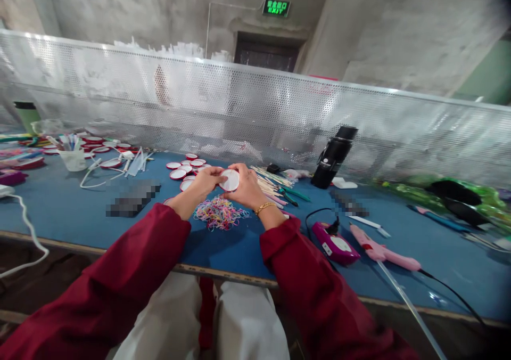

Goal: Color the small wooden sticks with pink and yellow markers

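Note:
Between my two hands is a round white disc with a red rim point(230, 180), raised above the blue table. My left hand point(208, 181) pinches its left edge, thumb and fingers closed. Around its right side curl the fingers of my right hand point(248, 187), which has a gold bracelet at the wrist. Below the hands lies a pile of small coloured rubber bands point(220, 213). Behind and left of them, several similar red-rimmed discs point(178, 174) are spread on the table, some partly hidden by my left hand.
Thin wooden sticks point(271, 179) lie right of my hands. Farther right are a black bottle point(334, 156), a purple power strip point(335, 243) and a pink glue gun point(383, 251) with a clear glue stick. At left are a dark blurred phone-like slab point(133, 197) and a white cup of pens point(74, 159).

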Demonstrator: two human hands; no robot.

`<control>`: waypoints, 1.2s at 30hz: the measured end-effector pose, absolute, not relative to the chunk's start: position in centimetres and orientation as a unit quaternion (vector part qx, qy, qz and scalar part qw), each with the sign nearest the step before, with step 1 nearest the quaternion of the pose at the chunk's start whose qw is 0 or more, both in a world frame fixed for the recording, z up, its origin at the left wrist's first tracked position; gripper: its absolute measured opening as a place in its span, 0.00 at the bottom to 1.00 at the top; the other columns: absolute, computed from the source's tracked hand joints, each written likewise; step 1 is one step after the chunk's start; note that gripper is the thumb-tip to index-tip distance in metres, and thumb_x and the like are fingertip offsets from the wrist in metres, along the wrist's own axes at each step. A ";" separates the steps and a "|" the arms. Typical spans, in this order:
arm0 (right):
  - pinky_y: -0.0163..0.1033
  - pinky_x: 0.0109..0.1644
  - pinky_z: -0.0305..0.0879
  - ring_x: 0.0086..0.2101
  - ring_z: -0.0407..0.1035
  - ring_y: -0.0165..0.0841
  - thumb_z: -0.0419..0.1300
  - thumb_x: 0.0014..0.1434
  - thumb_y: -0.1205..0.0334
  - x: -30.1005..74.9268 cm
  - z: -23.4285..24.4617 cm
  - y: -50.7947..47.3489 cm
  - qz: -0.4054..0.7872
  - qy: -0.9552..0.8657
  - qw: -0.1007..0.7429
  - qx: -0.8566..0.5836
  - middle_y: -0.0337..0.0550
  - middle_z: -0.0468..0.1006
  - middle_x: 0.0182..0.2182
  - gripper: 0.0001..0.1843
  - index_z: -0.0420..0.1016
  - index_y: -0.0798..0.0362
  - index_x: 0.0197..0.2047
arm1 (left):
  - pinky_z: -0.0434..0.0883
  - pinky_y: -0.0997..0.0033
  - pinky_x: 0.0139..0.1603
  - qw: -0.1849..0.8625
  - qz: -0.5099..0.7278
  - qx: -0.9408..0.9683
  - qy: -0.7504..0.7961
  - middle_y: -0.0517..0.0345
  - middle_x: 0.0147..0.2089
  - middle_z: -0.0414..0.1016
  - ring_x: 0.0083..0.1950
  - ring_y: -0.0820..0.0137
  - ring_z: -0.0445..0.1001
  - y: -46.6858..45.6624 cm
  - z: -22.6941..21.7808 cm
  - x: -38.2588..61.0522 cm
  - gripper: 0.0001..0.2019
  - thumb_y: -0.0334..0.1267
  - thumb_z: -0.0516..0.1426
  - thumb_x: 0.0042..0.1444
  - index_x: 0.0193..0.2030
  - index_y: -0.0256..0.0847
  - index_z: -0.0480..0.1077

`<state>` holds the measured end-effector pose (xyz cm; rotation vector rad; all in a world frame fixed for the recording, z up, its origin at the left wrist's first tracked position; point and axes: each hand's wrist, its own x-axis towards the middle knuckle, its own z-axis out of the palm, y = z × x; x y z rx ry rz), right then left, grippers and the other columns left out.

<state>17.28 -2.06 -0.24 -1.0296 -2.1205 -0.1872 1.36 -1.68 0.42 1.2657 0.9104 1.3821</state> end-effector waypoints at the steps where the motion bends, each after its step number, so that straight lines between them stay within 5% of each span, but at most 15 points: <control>1: 0.52 0.55 0.53 0.51 0.65 0.46 0.69 0.40 0.47 17.3 -0.2 -2.0 -0.073 -0.833 0.375 -0.401 0.50 0.70 0.51 0.42 0.58 0.51 0.54 | 0.64 0.77 0.27 0.494 0.568 0.538 0.379 0.61 0.24 0.72 0.23 0.78 0.66 -1.8 0.5 1.3 0.08 0.24 0.63 0.40 0.30 0.34 0.74; 28: 0.48 0.51 0.61 0.47 0.67 0.43 0.73 0.34 0.46 17.5 -0.5 -1.7 0.008 -0.835 0.392 -0.386 0.48 0.70 0.49 0.49 0.56 0.48 0.56 | 0.64 0.78 0.26 0.486 0.541 0.575 0.375 0.62 0.29 0.68 0.26 0.77 0.65 -0.9 -0.2 1.3 0.05 0.33 0.59 0.49 0.34 0.39 0.69; 36: 0.49 0.52 0.62 0.49 0.67 0.44 0.73 0.34 0.46 17.7 -0.5 -1.9 0.033 -0.833 0.393 -0.388 0.48 0.70 0.49 0.48 0.57 0.48 0.55 | 0.67 0.75 0.30 0.508 0.523 0.589 0.348 0.60 0.31 0.69 0.29 0.76 0.67 -1.2 -0.4 1.4 0.12 0.41 0.63 0.48 0.35 0.38 0.67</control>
